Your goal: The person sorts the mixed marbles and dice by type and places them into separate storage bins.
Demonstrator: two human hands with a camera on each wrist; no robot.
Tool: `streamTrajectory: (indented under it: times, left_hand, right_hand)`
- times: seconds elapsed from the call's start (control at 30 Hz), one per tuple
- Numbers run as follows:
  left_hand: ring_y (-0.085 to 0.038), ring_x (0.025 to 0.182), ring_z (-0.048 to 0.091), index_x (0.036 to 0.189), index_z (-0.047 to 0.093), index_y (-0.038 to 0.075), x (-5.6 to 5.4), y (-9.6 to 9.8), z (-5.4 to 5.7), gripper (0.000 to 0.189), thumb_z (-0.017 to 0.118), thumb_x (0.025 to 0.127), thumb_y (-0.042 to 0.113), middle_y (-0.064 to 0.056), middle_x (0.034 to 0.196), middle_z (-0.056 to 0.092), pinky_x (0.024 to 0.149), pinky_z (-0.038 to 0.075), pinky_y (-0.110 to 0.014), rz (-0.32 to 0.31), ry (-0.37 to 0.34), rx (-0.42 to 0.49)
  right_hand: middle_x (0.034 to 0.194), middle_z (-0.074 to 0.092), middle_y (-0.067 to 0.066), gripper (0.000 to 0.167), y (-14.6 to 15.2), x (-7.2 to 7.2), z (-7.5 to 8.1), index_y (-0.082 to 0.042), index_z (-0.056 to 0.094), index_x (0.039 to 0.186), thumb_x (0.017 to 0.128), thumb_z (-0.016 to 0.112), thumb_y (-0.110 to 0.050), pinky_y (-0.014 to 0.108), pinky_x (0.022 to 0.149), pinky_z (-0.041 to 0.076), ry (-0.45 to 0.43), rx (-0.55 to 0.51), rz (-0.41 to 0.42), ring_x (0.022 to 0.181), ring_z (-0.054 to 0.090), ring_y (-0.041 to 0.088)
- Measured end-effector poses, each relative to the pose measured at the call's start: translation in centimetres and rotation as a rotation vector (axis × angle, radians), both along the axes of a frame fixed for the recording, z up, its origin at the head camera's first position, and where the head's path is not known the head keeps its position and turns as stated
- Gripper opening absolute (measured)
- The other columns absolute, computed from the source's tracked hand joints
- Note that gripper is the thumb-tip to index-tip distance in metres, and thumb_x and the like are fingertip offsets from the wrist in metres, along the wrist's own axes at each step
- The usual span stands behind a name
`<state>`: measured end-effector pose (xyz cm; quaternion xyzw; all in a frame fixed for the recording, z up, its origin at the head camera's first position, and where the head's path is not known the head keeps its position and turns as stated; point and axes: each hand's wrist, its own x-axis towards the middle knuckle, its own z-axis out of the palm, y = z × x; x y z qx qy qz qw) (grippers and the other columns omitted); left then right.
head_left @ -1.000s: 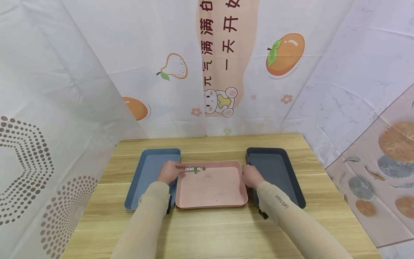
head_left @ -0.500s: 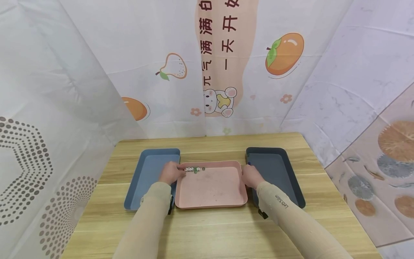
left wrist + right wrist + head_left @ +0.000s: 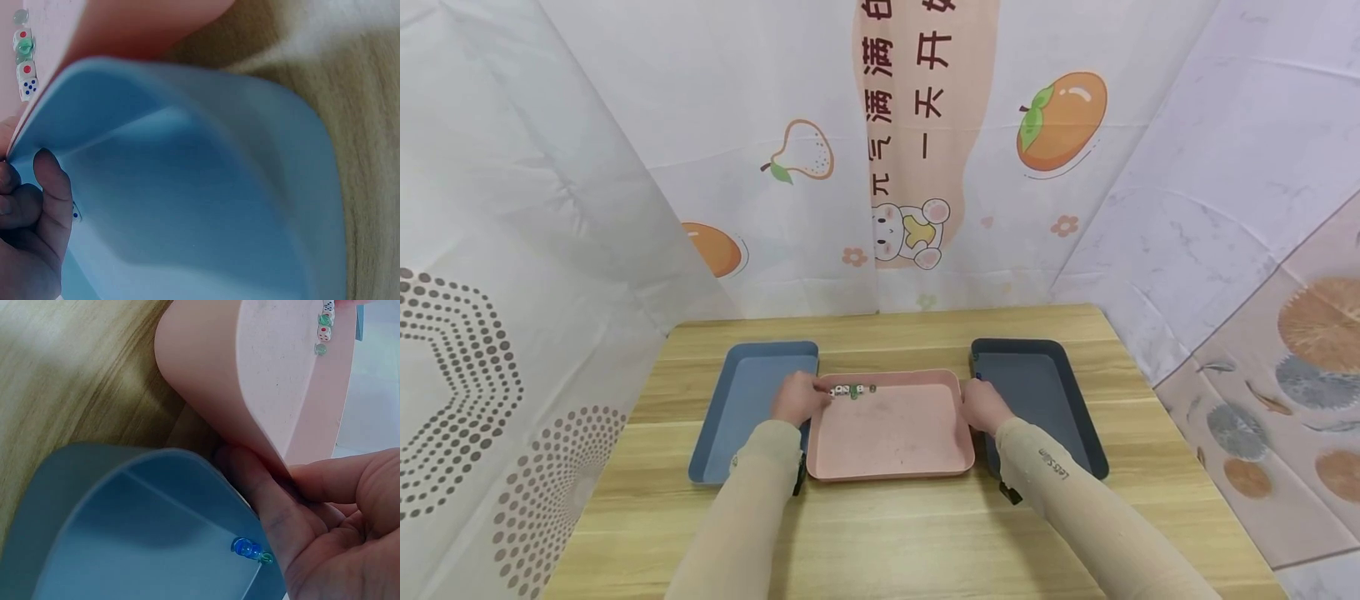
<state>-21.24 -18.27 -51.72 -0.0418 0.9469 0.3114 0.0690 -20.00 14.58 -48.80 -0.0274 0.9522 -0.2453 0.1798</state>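
In the head view, my left hand [image 3: 797, 398] reaches over the left rim of the pink tray [image 3: 891, 433], thumb and forefinger pinching the leftmost die [image 3: 832, 392]. In the left wrist view its other fingers lie on the blue side of that rim. Beside the pinched die, a short row of white dice [image 3: 26, 70] and small green glass marbles [image 3: 25, 46] runs along the tray's far side. My right hand [image 3: 325, 531] grips the pink tray's right rim, thumb inside and fingers outside.
A blue tray [image 3: 748, 408] on the left holds a die [image 3: 76, 214]. To the right stands a dark blue tray [image 3: 1037, 400] with blue marbles [image 3: 245, 547] and a green marble [image 3: 267, 557] in it. All three trays sit on the wooden table [image 3: 880, 533], with printed curtains behind.
My left hand has shifted slightly right, and its fingers now partly cover the leftmost die. My right hand stays at the pink tray's rim.
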Motion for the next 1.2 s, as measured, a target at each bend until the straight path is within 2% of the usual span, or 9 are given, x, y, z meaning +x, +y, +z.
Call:
streamTrajectory:
  times: [0.2,0.47,0.7,0.97,1.2]
  left_hand:
    - [-0.032,0.103,0.07,0.11,0.081,0.011,-0.08,0.14,0.18,0.021,0.08,0.089,0.014,-0.01,0.111,0.075,0.081,0.059,-0.045,0.018,-0.005,-0.006]
    - [-0.03,0.1,0.07,0.109,0.081,0.012,-0.08,0.26,0.29,0.021,0.081,0.089,0.015,-0.009,0.108,0.076,0.078,0.059,-0.044,0.017,-0.011,-0.039]
    - [-0.027,0.093,0.07,0.104,0.082,0.012,-0.05,0.52,0.2,0.016,0.081,0.089,0.017,-0.009,0.107,0.075,0.073,0.058,-0.043,0.035,-0.027,-0.059]
    - [-0.027,0.091,0.07,0.106,0.082,0.013,0.07,0.68,0.19,0.018,0.082,0.088,0.017,-0.008,0.107,0.075,0.072,0.058,-0.043,0.035,-0.024,-0.102]
    - [-0.024,0.086,0.069,0.103,0.082,0.014,0.0,0.59,-0.15,0.014,0.081,0.089,0.017,-0.008,0.105,0.075,0.068,0.058,-0.042,0.009,-0.005,-0.124]
  right_hand:
    - [0.056,0.048,0.002,0.043,-0.06,-0.1,0.04,-0.009,0.052,0.059,0.101,0.048,0.002,0.025,0.05,0.039,-0.004,-0.003,-0.001,0.051,0.049,0.015]
    - [0.056,0.049,0.002,0.043,-0.11,-0.14,0.15,-0.009,0.053,0.059,0.1,0.048,0.003,0.025,0.05,0.04,0.002,-0.009,0.0,0.051,0.049,0.015]
    - [0.059,0.052,0.003,0.034,-0.04,-0.1,0.23,0.001,0.066,0.071,0.1,0.049,0.003,0.026,0.052,0.041,-0.008,0.001,0.002,0.054,0.052,0.016]
    - [0.059,0.052,0.004,0.033,-0.03,0.12,0.3,0.001,0.066,0.072,0.1,0.048,0.003,0.026,0.052,0.041,-0.008,-0.007,0.002,0.055,0.053,0.017]
    - [0.063,0.056,0.005,0.031,0.03,0.12,0.24,0.0,0.067,0.075,0.1,0.049,0.003,0.027,0.056,0.043,0.006,-0.002,0.012,0.059,0.055,0.018]
